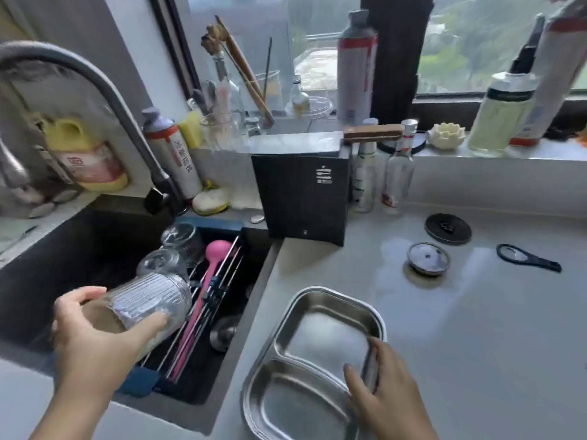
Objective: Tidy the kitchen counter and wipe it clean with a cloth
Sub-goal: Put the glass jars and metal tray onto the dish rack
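Glass first: held ribbed jar tilted over sink rack in curled left hand, likely for draining; gripped rim of steel tray on table with right hand, for clearing.

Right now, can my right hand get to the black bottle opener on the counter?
Probably yes. The right hand grips the rim of the divided steel tray, so it must let go first; only bare counter lies between it and the bottle opener.

Ribbed clear glass, pink spoon, black box, seemingly blue rack.
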